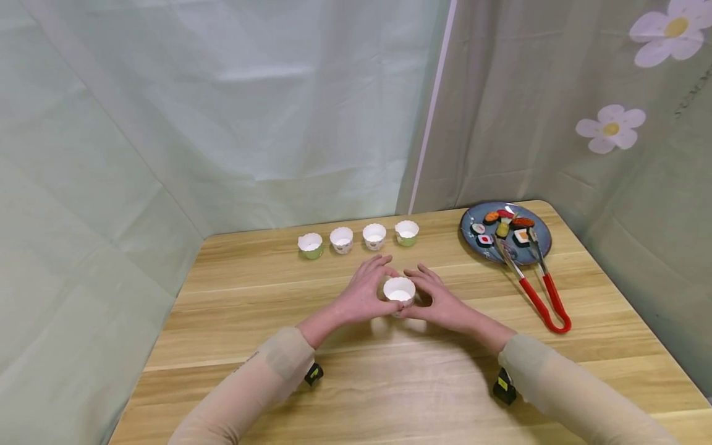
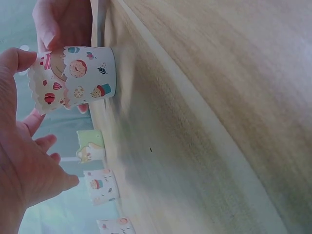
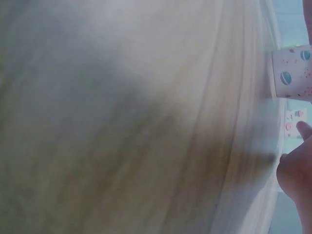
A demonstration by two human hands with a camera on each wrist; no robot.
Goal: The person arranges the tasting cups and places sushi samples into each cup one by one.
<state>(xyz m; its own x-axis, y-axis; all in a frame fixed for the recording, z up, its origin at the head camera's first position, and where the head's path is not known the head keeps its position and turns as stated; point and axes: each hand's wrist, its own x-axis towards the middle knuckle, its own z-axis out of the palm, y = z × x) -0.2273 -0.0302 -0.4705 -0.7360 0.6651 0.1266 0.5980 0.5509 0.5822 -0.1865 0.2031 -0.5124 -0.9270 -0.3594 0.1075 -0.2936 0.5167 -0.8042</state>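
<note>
As both hands (image 1: 364, 294) (image 1: 442, 303) hold cup (image 1: 399, 290), tongs (image 1: 534, 298) overhang plate (image 1: 476, 214); cups (image 1: 342, 241) behind

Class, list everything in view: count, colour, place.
Held cup: one, white patterned, centre
Middle cups: two, white patterned, back row
End cups: two, green, back row
Plate: one, blue, back right
Sushi: several, mixed colours, on plate
Tongs: one, red handles, tips over plate
Table: one, light brown, underneath
Curtain: count unclear, green-grey, flowered, behind table
Boxes: two, black, near wrists
Sleeves: two, beige, on forearms
Left hand, right hand: one each, around held cup
</note>
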